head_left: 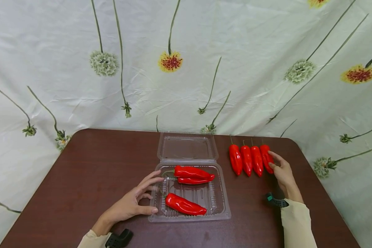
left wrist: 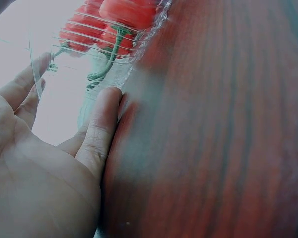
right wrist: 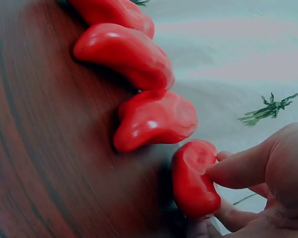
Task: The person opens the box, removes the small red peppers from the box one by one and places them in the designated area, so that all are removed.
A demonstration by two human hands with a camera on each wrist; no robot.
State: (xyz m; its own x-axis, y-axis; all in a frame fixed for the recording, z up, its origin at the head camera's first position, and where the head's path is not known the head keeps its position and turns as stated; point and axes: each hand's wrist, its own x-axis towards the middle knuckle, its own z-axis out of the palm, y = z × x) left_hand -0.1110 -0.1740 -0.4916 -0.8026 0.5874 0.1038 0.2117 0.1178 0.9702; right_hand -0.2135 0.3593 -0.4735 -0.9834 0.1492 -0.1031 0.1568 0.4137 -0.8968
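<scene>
Left hand [head_left: 131,203] at left rim of clear plastic container [head_left: 228,210], fingers spread apart, not curled round anything, thumb by the rim's near-left corner. Container sits mid-table, toward the near edge of the dark brown table [head_left: 65,193]; its lid [head_left: 187,148] is hinged open, lying back to the far edge. Three red peppers inside, stems pointing left: two back peppers [head_left: 193,174] side by side along the hinge side, one front pepper [head_left: 186,205] lying slantwise by the near rim. Right hand [head_left: 284,174] near the table's far-right corner, thumb and fingers pinching the rightmost pepper [head_left: 266,158]; right wrist view has the thumb pressed on its side, fingers partly hidden behind. That pepper ends a row of four by the far edge, right of the lid; the other three peppers [head_left: 246,160] lie close side by side just left of it, stems to the far edge, tips toward the near edge. Black wrist straps [head_left: 119,238] on both wrists, pale sleeves [head_left: 296,224]. White floral cloth [head_left: 136,82] hangs behind the far edge.
</scene>
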